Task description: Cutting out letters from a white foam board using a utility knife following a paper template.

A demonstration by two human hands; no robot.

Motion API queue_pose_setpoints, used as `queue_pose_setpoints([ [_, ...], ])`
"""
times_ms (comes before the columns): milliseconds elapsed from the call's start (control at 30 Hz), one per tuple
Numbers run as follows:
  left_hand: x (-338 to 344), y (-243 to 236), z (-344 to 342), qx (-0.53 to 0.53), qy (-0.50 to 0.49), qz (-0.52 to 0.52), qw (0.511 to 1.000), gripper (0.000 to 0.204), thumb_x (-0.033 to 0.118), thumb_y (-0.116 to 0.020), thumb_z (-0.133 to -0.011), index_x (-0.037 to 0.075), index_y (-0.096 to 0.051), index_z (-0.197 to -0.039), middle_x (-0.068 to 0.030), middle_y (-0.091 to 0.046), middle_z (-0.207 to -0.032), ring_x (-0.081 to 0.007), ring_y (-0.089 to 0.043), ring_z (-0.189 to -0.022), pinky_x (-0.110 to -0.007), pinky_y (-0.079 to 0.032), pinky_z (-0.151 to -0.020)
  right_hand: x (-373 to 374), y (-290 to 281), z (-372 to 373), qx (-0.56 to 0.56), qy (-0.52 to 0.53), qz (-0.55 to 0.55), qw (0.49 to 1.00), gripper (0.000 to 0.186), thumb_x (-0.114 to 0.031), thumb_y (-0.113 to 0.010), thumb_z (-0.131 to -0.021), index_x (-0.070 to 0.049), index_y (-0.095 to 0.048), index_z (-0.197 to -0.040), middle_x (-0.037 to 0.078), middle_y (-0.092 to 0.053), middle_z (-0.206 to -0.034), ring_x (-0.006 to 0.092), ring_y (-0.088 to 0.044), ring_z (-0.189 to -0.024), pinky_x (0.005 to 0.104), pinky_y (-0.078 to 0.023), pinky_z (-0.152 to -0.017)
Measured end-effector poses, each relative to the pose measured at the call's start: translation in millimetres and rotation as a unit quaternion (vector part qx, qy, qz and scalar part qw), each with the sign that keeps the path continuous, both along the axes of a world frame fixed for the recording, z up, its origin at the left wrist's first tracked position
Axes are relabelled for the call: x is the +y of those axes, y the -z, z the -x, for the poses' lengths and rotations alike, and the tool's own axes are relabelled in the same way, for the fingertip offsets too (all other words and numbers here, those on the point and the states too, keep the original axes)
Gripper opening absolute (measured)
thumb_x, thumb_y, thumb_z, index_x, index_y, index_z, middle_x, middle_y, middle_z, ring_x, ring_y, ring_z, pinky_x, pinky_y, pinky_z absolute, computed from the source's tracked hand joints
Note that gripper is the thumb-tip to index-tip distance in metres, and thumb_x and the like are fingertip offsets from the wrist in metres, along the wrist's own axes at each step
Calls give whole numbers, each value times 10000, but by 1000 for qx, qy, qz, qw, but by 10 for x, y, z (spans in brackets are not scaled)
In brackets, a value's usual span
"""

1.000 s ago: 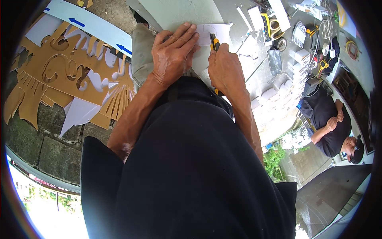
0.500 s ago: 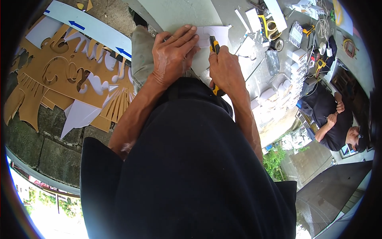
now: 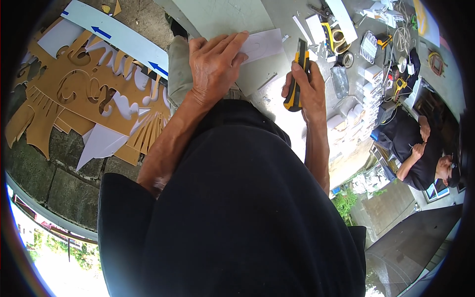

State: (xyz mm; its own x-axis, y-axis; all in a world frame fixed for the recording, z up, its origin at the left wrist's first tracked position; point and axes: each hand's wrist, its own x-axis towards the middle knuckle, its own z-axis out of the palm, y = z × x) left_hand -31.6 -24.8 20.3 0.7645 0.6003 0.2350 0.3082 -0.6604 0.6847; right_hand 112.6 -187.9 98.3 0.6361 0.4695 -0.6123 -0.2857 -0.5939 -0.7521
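A small pale sheet (image 3: pixel 263 46) with a curved outline on it lies on the grey board at the top middle. My left hand (image 3: pixel 215 62) rests on the sheet's left end, its fingers stretched out over it; part of the sheet is hidden beneath. To the right, my right hand (image 3: pixel 309 89) is closed around a yellow-and-black utility knife (image 3: pixel 295 88). The knife's blade end points away from me, and it is apart from the sheet.
Tape rolls (image 3: pixel 348 60), a clear plastic bottle (image 3: pixel 340 81), white offcuts and tools crowd the table's right side. At left lie brown cut-out panels (image 3: pixel 74 94) and a long board with blue arrows (image 3: pixel 118 39). Another person (image 3: pixel 420 148) is at far right.
My right hand has moved the knife away from the sheet, to the right. The sheet is turned slightly, its right end lower. My left hand stays on it.
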Motion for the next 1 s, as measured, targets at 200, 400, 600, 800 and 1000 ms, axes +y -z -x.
queue_pose_setpoints([
  [200, 21, 39, 126, -29, -47, -15, 998, 482, 171, -897, -717, 112, -752, -1173, -36, -784, -1056, -237, -658, -913, -383, -493, -867, 315, 216, -104, -144, -15, 42, 989, 367, -140, -782, -884, 55, -576, -1118, 124, -670, -817, 157, -682, -553, 291, -536, -498],
  [400, -46, -164, 297, 33, -158, 198, 967, 436, 219, -916, -730, 37, -742, -1087, -94, -744, -875, -237, -669, -740, -375, -548, -668, 493, 304, -82, -182, -64, 82, 978, 441, -132, -794, -855, 64, -569, -1179, 135, -681, -866, 182, -706, -575, 321, -594, -540],
  [600, -143, -231, 334, 88, -179, 213, 957, 492, 275, -936, -725, 0, -694, -1055, -108, -715, -797, -190, -699, -690, -328, -574, -643, 542, 304, -46, -173, -62, 88, 979, 432, -106, -789, -851, 60, -572, -1186, 131, -687, -875, 179, -703, -573, 316, -598, -538],
  [800, -177, -197, 319, 107, -186, 381, 899, 533, 239, -912, -742, -10, -644, -1130, -107, -714, -809, -193, -706, -724, -320, -579, -679, 490, 230, -15, -148, -65, 76, 984, 431, -108, -779, -861, 46, -578, -1210, 129, -725, -969, 172, -699, -568, 312, -586, -535],
  [1000, -235, -175, 364, 79, -226, 281, 929, 522, 169, -878, -769, -28, -624, -1180, -145, -713, -928, -210, -713, -839, -325, -583, -702, 449, 272, 45, -131, -44, 60, 989, 402, -103, -761, -874, 40, -578, -1203, 111, -749, -1036, 161, -701, -570, 310, -586, -549],
])
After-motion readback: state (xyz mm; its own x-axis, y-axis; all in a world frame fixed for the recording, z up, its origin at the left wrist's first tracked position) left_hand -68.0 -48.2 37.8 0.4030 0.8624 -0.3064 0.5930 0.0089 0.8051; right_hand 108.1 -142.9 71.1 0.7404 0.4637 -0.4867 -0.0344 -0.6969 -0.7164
